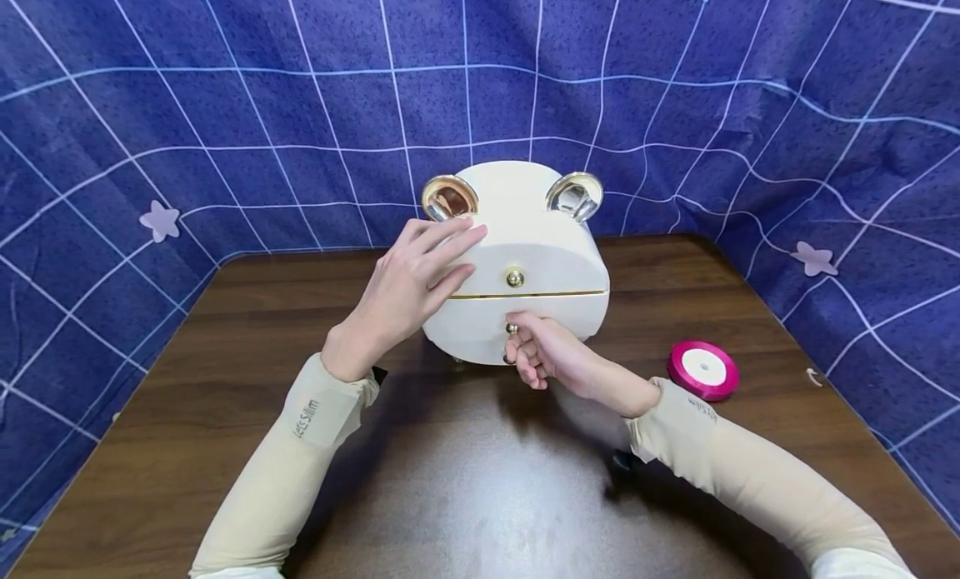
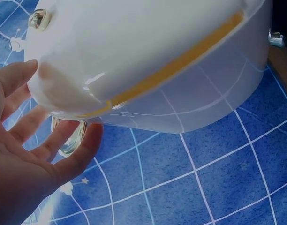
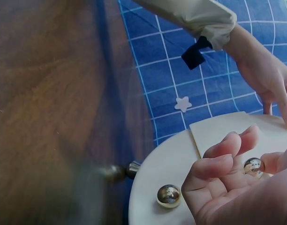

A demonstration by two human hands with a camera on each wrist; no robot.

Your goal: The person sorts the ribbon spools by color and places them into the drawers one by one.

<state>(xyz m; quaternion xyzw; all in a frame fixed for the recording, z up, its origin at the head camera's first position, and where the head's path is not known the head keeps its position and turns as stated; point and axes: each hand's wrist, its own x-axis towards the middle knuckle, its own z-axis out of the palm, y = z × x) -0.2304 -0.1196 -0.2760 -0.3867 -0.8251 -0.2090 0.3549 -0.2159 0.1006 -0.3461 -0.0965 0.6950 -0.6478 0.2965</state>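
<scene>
A glossy white box (image 1: 525,229) with gold-rimmed ears stands on the table, its front carrying round gold knobs and a gold seam. My left hand (image 1: 412,275) rests on its upper left side, fingers extended near the left ear (image 1: 450,197); the left wrist view shows the fingertips (image 2: 94,133) at the box's edge. In front, my right hand (image 1: 551,354) pinches a gold knob (image 3: 253,166) below the seam, thumb above and the other fingers curled. Over it sits the upper knob (image 1: 514,277); another knob (image 3: 168,196) lies beside the curled fingers.
A spool of magenta ribbon (image 1: 703,370) lies on the wooden table (image 1: 480,471), right of the box. Blue cloth (image 1: 315,112) with white grid lines and pale stars hangs behind and along both sides. A small metal foot (image 3: 132,168) shows under the box.
</scene>
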